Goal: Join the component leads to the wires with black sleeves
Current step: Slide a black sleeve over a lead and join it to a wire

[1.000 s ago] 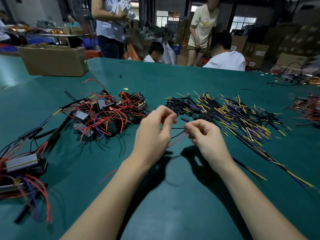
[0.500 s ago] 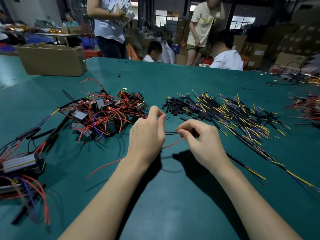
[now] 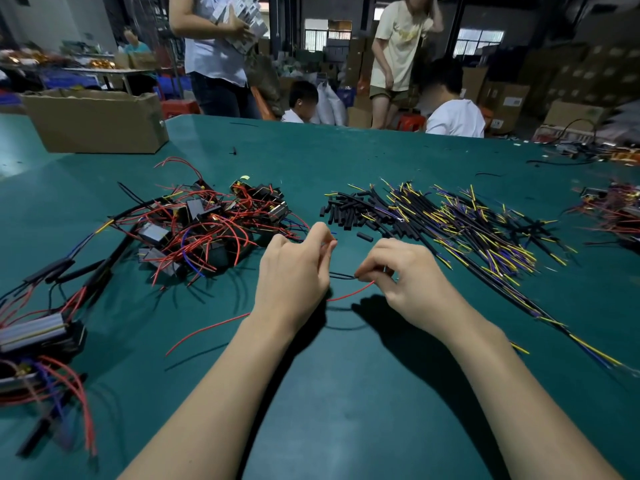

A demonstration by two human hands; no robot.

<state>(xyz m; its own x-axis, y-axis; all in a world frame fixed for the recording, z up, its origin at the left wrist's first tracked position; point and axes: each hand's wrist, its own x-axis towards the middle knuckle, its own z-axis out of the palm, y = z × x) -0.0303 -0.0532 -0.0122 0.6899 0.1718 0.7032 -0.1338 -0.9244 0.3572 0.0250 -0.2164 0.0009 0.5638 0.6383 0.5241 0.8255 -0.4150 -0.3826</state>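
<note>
A wide green table [image 3: 346, 393] stands in a crowded workshop, with stacked cartons and several people behind it. In the middle, the fingertips of the right hand [image 3: 408, 282] pinch the end of a thin black wire [image 3: 341, 276] together with the end of a red lead [image 3: 349, 295], and the other fingers are curled in. The left hand [image 3: 294, 271] has thumb and forefinger closed near the tips; it probably holds the other part of the black wire, but its palm is turned away and I cannot say this for sure. The red lead runs from the right fingers under the left wrist and lies on the table toward the left. I judge that the step in hand is bringing the lead and the wire end to end, before a sleeve covers them. The next move calls for one loose black sleeve [image 3: 364, 236], which lies just beyond the hands, near the heap of black sleeves [image 3: 346, 211]. To the right lies the pile of yellow and purple wires [image 3: 485, 233], to the left the heap of components with red leads [image 3: 207, 223], and farther back a cardboard box [image 3: 93, 123]. No brand, label or writing can be read anywhere.
</note>
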